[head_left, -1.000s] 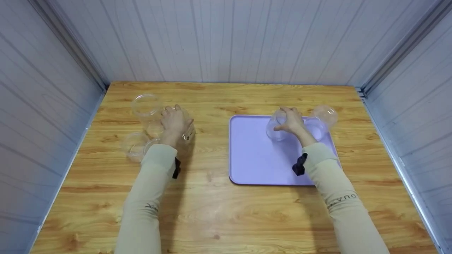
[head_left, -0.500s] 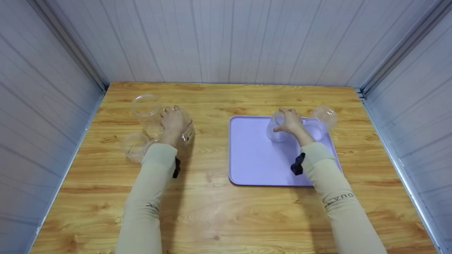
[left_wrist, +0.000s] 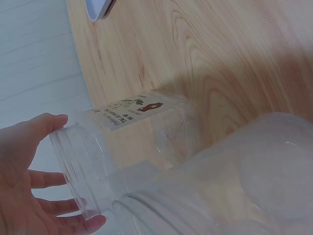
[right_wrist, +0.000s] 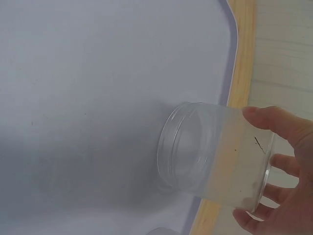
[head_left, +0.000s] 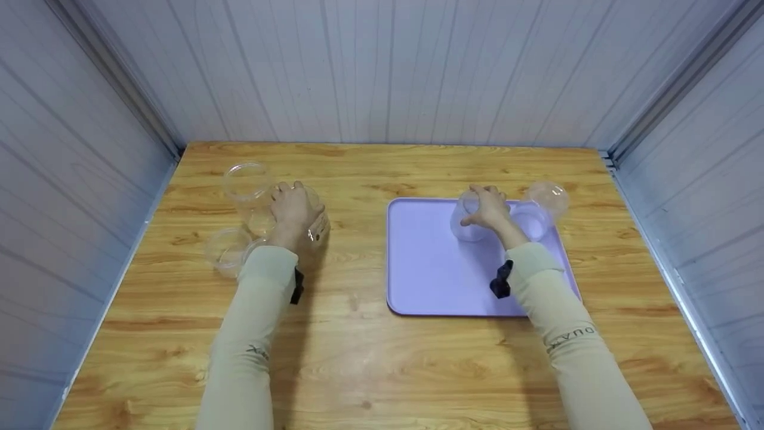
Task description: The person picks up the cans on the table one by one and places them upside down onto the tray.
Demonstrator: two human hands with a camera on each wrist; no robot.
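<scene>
My left hand (head_left: 293, 212) grips a clear plastic jar (left_wrist: 132, 142) by its ridged rim, fingers and thumb spread round the mouth. That jar stands upright on the table and has a printed label (left_wrist: 129, 111). On the right, my right hand (head_left: 492, 209) holds a second clear jar (right_wrist: 220, 156) by its base end. Its ridged mouth faces down on the lilac tray (head_left: 436, 269), near the back edge. Another clear jar (head_left: 531, 222) stands close beside it, at the tray's back right.
More clear jars stand left of my left hand, one farther back (head_left: 246, 182) and one nearer (head_left: 228, 251). A neighbouring clear jar (left_wrist: 234, 181) crowds the gripped one. Panelled walls (head_left: 382, 71) bound the wooden table (head_left: 352, 358) behind and at both sides.
Almost nothing differs. My right wrist has shifted slightly left while the hand stays on its jar; the left hand keeps its place.
</scene>
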